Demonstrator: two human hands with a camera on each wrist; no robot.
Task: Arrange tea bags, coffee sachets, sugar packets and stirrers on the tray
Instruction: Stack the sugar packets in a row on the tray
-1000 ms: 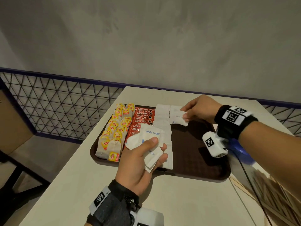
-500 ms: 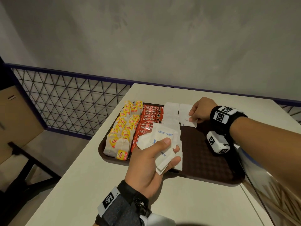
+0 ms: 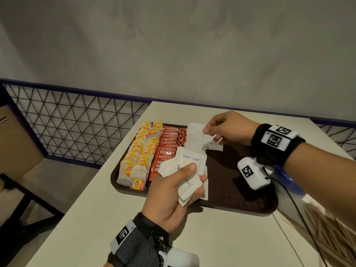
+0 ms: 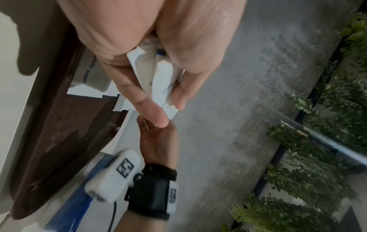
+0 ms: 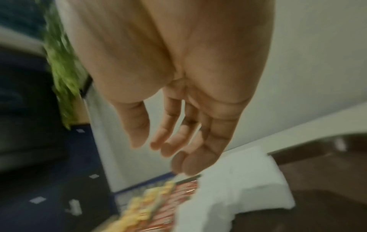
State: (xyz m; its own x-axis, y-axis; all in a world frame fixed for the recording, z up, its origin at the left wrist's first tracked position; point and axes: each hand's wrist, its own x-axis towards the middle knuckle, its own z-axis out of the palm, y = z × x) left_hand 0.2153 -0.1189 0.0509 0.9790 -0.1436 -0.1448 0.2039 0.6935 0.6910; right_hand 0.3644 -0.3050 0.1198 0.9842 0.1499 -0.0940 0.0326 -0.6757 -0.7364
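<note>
A brown tray holds two columns of yellow-tagged tea bags, a column of red coffee sachets and white sugar packets. My left hand grips a bunch of sugar packets above the tray's near edge; the left wrist view shows the bunch pinched between thumb and fingers. My right hand hovers over the far sugar packets with relaxed fingers, holding nothing, as the right wrist view confirms. Wooden stirrers lie on the table at the right.
The cream table has its left edge beside a purple mesh railing. A blue object lies right of the tray under my right wrist. The tray's right half is bare. A grey wall stands behind.
My right hand let go of the sugar packet it was laying at the tray's far side and lifted slightly. My left hand keeps its bunch in the same place.
</note>
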